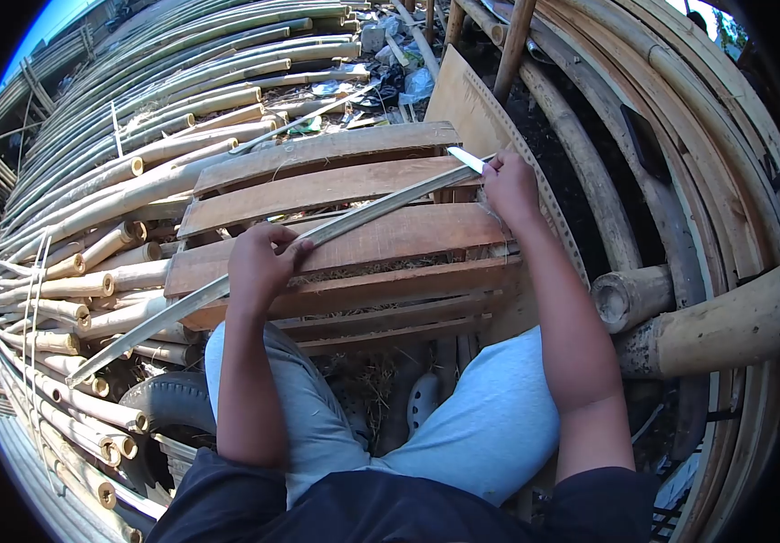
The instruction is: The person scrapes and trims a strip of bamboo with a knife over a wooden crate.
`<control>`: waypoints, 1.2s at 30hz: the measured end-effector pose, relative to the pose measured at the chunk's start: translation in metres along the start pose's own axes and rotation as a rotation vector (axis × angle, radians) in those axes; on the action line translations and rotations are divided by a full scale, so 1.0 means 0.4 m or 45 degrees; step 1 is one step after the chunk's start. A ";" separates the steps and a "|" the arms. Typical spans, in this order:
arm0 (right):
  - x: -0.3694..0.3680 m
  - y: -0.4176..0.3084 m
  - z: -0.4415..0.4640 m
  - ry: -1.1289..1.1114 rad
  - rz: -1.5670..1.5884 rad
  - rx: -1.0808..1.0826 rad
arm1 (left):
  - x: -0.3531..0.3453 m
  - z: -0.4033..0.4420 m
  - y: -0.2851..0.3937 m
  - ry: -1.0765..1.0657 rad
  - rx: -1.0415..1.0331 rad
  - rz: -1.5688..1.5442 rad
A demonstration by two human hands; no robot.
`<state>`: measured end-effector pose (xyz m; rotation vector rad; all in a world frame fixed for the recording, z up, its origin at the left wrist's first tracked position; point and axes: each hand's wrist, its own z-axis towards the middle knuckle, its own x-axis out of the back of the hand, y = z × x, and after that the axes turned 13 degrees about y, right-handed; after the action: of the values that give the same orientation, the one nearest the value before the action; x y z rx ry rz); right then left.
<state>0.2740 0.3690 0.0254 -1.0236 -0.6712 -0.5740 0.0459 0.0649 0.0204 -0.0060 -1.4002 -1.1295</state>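
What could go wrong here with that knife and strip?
The knife could slip along the strip toward the bare left hand on it. The strip's far end juts left past the wooden slats, so it may swing or snag on the bamboo poles. A splinter might cut the ungloved right hand too.

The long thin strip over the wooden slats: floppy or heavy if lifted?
The strip is probably light, being so slender. It looks fairly stiff, running almost straight beyond the slats, though its long overhanging end might wobble.
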 end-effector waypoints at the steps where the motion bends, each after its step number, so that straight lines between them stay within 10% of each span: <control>1: -0.010 -0.004 -0.007 0.050 0.000 0.020 | -0.007 -0.001 -0.001 0.056 -0.042 -0.020; 36: -0.058 -0.086 -0.029 0.073 -0.156 0.133 | -0.061 -0.017 0.019 0.236 -0.147 -0.011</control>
<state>0.2369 0.3474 0.0237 -0.8699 -0.7092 -0.6657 0.0612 0.0798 0.0046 0.0217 -1.1705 -1.1861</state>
